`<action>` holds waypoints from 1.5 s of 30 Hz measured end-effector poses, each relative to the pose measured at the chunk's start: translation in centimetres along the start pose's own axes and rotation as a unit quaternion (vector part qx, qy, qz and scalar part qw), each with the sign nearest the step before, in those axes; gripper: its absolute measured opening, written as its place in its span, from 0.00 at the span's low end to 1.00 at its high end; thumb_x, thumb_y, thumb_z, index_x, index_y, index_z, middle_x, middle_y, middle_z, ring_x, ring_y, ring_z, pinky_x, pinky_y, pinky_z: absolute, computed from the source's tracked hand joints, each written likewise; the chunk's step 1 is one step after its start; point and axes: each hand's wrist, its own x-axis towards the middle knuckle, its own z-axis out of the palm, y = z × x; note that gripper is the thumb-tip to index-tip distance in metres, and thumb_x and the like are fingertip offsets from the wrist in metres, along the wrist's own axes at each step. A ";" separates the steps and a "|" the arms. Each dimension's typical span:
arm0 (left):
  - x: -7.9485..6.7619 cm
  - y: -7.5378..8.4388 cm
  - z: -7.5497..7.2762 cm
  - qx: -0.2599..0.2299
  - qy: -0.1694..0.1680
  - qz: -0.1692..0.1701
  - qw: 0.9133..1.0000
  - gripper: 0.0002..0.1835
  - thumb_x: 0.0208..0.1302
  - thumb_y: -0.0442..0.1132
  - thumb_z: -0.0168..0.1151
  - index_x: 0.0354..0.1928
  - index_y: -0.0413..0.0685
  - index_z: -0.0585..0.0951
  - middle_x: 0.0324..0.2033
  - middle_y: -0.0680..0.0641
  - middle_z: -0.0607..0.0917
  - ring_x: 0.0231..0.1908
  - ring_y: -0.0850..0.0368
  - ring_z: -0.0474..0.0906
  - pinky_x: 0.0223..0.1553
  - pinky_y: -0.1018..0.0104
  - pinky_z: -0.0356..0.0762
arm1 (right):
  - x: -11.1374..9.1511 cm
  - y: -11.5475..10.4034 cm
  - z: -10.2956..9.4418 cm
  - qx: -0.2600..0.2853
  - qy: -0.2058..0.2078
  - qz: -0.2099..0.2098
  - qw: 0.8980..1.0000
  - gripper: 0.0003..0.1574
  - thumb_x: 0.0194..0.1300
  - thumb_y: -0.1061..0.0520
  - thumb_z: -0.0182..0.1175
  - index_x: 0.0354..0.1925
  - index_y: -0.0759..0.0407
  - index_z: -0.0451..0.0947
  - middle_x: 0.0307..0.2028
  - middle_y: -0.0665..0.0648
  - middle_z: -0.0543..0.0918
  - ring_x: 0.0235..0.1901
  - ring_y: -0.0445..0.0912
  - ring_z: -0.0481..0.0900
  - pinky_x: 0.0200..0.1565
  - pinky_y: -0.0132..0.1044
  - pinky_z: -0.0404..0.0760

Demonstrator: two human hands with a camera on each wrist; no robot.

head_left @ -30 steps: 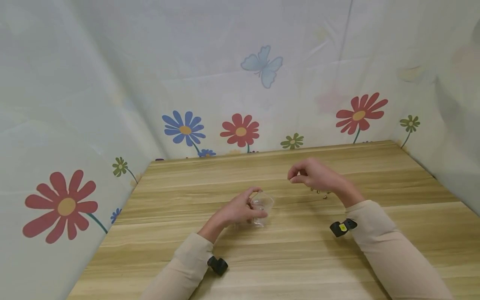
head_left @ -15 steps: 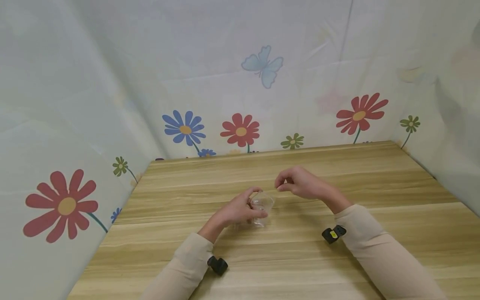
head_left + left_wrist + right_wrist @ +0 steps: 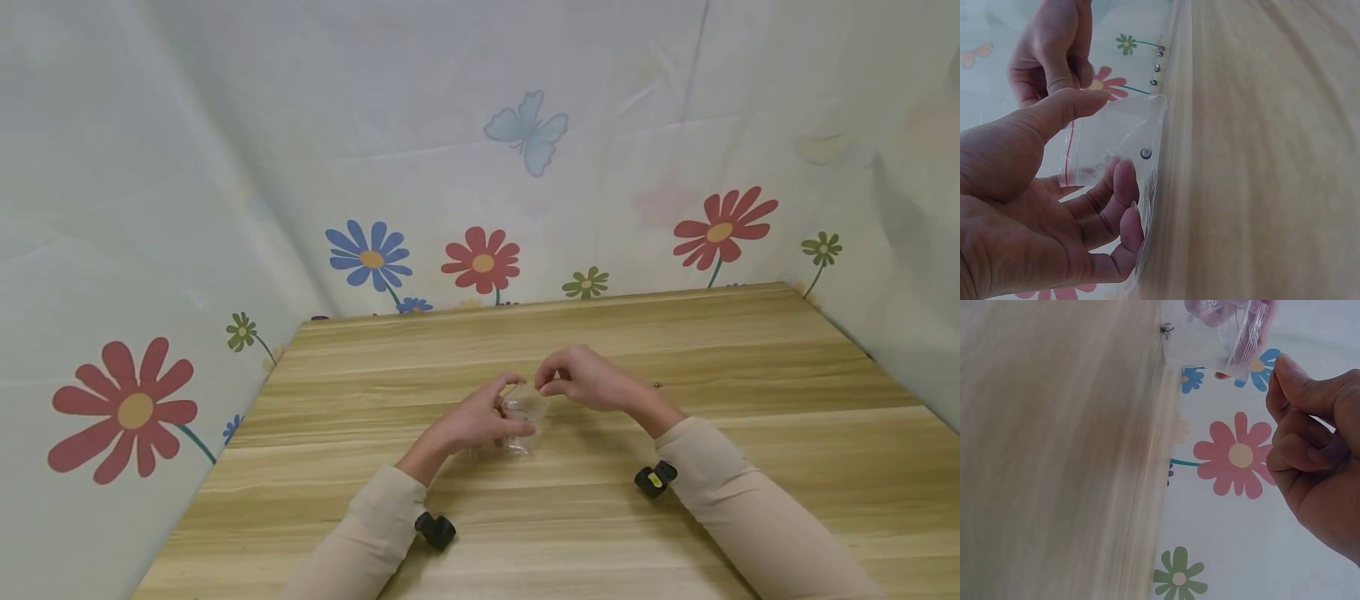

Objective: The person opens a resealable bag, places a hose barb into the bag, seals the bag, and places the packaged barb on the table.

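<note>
My left hand (image 3: 480, 417) holds a clear zip bag (image 3: 1116, 119) with a red stripe along its mouth, thumb at one edge and curled fingers along the other. The bag stands low over the table, its mouth upward. Inside, near the bottom, lies a small metal screw (image 3: 1146, 153). My right hand (image 3: 588, 379) is just above and right of the mouth, thumb and index fingertips (image 3: 1282, 362) pinched together. The tips mostly hide the tiny screw between them. Several more small screws (image 3: 1157, 68) lie on the table beyond the bag.
The wood-grain table (image 3: 420, 358) ends at a pale sheet (image 3: 420, 167) printed with flowers, which hangs behind it and along both sides. Both sleeves carry a small black camera (image 3: 435, 531) at the wrist.
My right hand has travelled left and toward me, from beside the loose screws to the bag's mouth, fingertips staying pinched. My left hand and the bag have kept their place.
</note>
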 end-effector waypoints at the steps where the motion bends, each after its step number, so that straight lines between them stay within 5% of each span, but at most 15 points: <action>1: 0.0 0.0 0.0 0.000 0.000 0.000 1.000 0.46 0.60 0.46 0.74 0.75 0.50 0.59 0.30 0.45 0.81 0.25 0.51 0.78 0.26 0.63 0.71 | 0.0 -0.1 0.1 -0.001 0.001 -0.003 1.000 0.03 0.67 0.65 0.65 0.37 0.61 0.85 0.34 0.49 0.85 0.34 0.47 0.78 0.36 0.36 0.78; 15: 0.1 -0.2 0.0 -0.004 -0.006 0.006 1.000 0.45 0.60 0.46 0.74 0.75 0.51 0.60 0.27 0.46 0.80 0.23 0.53 0.76 0.24 0.65 0.69 | 0.5 -0.3 1.2 -0.040 0.005 -0.047 0.998 0.03 0.66 0.65 0.65 0.37 0.64 0.86 0.35 0.55 0.87 0.36 0.41 0.80 0.38 0.36 0.79; 28: 0.1 0.0 0.0 0.003 -0.002 -0.004 1.000 0.45 0.60 0.47 0.74 0.75 0.50 0.60 0.28 0.46 0.80 0.24 0.51 0.76 0.24 0.64 0.69 | 0.6 -0.3 1.3 -0.079 -0.001 -0.046 0.996 0.04 0.64 0.65 0.67 0.38 0.63 0.87 0.37 0.54 0.86 0.38 0.42 0.82 0.40 0.36 0.81; 45: 0.1 0.1 -0.1 0.002 -0.004 -0.001 1.000 0.45 0.60 0.46 0.74 0.74 0.50 0.60 0.27 0.46 0.81 0.25 0.51 0.78 0.25 0.64 0.70 | 0.6 -0.5 1.1 -0.065 -0.018 -0.033 0.997 0.05 0.64 0.65 0.67 0.39 0.62 0.88 0.35 0.50 0.84 0.35 0.39 0.80 0.37 0.32 0.79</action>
